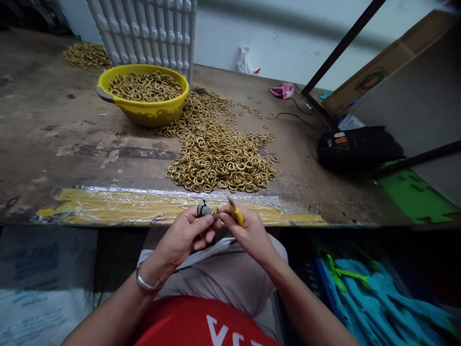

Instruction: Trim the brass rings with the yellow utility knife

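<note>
My left hand (190, 230) is closed at the table's front edge, pinching a small gold ring (215, 212) between thumb and fingers. A grey wrap with a black tie (203, 210) covers one of its fingers. Against the ring, my right hand (248, 230) is closed too, holding a yellow-handled tool (236, 214) whose thin dark end points up and away; its exact kind is unclear. Just beyond both hands, a large pile of gold rings (223, 158) spreads over the wooden table (90, 158).
A yellow basin (154, 113) full of rings stands behind the pile, before a grey ribbed panel (147, 33). More rings (86, 55) lie at the far left. At right are a black pouch (360, 146), a pink item (282, 90) and a green mat (414, 194). Yellow tape (118, 206) lines the front edge.
</note>
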Available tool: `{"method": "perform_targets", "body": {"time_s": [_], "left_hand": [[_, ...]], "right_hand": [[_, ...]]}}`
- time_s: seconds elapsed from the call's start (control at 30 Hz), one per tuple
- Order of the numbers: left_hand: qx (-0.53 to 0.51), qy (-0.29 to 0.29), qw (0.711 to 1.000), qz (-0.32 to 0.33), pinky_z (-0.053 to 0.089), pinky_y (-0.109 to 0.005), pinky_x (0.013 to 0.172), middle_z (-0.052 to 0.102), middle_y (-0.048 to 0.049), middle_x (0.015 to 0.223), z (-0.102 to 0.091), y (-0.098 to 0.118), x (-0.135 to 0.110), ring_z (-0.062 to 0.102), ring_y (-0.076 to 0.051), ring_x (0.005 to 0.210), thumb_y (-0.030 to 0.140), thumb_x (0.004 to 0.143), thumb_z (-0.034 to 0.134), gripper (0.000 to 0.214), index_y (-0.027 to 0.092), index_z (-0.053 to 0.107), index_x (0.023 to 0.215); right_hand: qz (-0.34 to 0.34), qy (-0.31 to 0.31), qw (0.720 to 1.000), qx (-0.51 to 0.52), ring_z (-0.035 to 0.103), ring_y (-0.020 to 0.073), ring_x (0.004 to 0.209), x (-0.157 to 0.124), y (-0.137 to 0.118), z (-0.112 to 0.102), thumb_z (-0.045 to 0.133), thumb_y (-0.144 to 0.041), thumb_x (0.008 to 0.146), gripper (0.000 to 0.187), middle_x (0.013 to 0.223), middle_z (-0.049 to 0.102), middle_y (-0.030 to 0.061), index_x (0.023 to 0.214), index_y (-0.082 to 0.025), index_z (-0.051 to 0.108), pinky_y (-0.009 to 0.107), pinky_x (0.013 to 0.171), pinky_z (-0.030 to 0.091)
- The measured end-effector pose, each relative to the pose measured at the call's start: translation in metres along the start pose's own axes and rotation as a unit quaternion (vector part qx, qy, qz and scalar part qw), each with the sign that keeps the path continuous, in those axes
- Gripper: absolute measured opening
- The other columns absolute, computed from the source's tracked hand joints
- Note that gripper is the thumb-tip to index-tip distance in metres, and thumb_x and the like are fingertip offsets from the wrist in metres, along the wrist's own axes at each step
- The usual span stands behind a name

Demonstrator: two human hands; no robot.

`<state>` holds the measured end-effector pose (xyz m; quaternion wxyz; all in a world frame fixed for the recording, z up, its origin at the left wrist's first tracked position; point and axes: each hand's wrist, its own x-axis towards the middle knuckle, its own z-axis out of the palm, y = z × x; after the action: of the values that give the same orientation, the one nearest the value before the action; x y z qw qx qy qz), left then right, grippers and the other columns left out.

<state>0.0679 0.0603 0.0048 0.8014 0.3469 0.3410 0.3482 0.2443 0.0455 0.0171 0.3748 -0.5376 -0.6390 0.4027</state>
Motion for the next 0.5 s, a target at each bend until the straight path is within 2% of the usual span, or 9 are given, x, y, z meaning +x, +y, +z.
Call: {"method": "perform_targets", "body": {"time_s": [0.07, 0.17, 0.33, 0.5], "left_hand": [[0.021, 0.016, 1.0, 0.01, 0.025, -0.012, 0.036, 0.055, 0.0009, 0.062, 0.003, 0.0, -0.002, 0.038, -0.004, 0.045, 0.043, 0.083, 0.07, 0.03, 0.014, 0.063, 0.084], [0.051, 0.033, 0.998, 0.018, 0.023, -0.012, 0.037, 0.05, 0.0039, 0.06, 0.007, 0.001, -0.005, 0.037, -0.005, 0.046, 0.044, 0.082, 0.071, 0.03, 0.016, 0.058, 0.084], [0.111, 0.03, 0.993, 0.035, 0.026, -0.015, 0.042, 0.042, 0.0072, 0.057, 0.01, 0.002, -0.005, 0.032, -0.004, 0.046, 0.043, 0.081, 0.071, 0.032, 0.016, 0.055, 0.082], [0.162, 0.027, 0.985, 0.06, 0.027, -0.017, 0.044, 0.041, 0.0065, 0.057, 0.006, 0.001, -0.007, 0.033, -0.006, 0.048, 0.038, 0.085, 0.065, 0.026, 0.017, 0.053, 0.077]], "right_hand": [[-0.055, 0.004, 0.985, -0.161, 0.056, 0.0164, 0.078, -0.006, -0.004, -0.003, 0.051, -0.014, 0.09, 0.015, 0.084, 0.06, 0.0044, 0.086, -0.018, 0.065, 0.028, 0.072, 0.041], [-0.052, 0.004, 0.948, -0.313, 0.057, 0.0174, 0.077, -0.013, -0.007, -0.003, 0.049, -0.002, 0.082, 0.028, 0.093, 0.061, 0.0061, 0.099, -0.017, 0.065, 0.028, 0.07, 0.041], [-0.028, -0.007, 0.915, -0.403, 0.06, 0.0189, 0.08, -0.017, -0.008, -0.002, 0.048, 0.0, 0.082, 0.029, 0.093, 0.064, 0.0056, 0.098, -0.018, 0.063, 0.027, 0.069, 0.04], [0.017, -0.056, 0.888, -0.455, 0.062, 0.0189, 0.079, -0.009, -0.003, -0.009, 0.048, -0.004, 0.087, 0.024, 0.091, 0.066, 0.0055, 0.096, -0.019, 0.063, 0.028, 0.066, 0.038]]}}
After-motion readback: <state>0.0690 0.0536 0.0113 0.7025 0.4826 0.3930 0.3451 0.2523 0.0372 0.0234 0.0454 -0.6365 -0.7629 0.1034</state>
